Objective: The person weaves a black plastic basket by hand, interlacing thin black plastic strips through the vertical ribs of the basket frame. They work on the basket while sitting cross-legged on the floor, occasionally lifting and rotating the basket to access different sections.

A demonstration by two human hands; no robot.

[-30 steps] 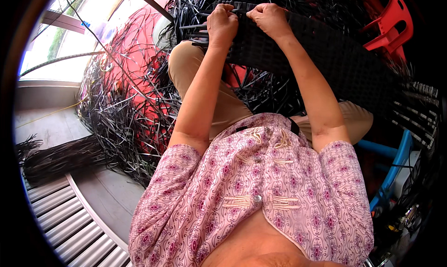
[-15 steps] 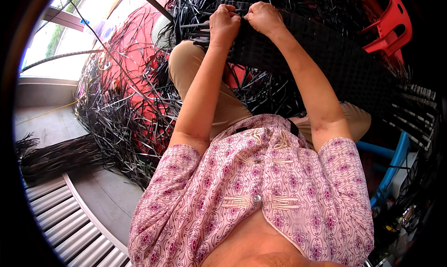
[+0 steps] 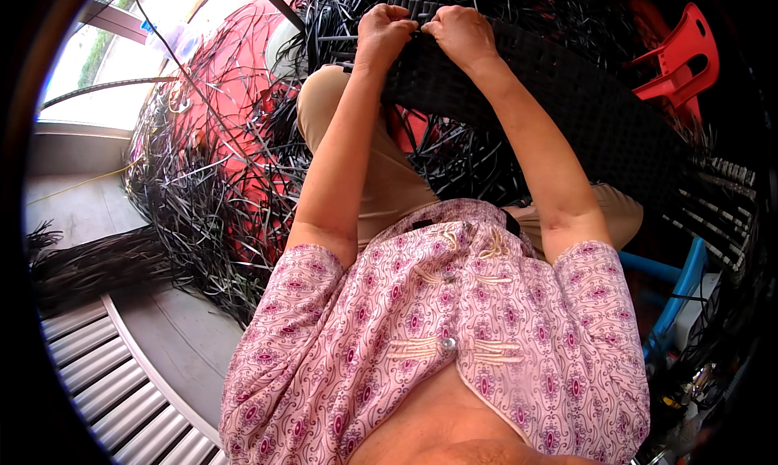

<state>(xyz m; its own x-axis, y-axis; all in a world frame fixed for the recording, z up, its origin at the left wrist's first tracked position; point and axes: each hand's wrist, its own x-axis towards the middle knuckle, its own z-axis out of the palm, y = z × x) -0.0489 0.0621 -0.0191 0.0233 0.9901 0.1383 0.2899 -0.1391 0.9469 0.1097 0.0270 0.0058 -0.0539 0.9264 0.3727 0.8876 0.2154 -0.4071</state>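
A long woven panel of flat black strips [image 3: 559, 100] slants across my lap, from the top middle down to the right. Several bare rods of its frame [image 3: 334, 38] stick out past the weave on the left. At the panel's far left end my left hand [image 3: 386, 37] is closed, thumb and fingers pinched at the weave. Close beside it on the right, my right hand [image 3: 462, 37] is closed in the same way. The fingertips of both nearly meet over a strip. What exactly lies between them is too small to make out.
Loose black strips [image 3: 219, 189] lie heaped over a red surface [image 3: 235, 76] on the left. A dark bundle of strips [image 3: 101, 266] lies near a slatted metal bench [image 3: 134, 376]. A red plastic chair [image 3: 685, 60] stands far right, a blue frame [image 3: 681, 303] nearer.
My left hand has shifted slightly left and tilted, its fingers still pinched. My right hand stays near the same spot on the panel. The view has moved a little.
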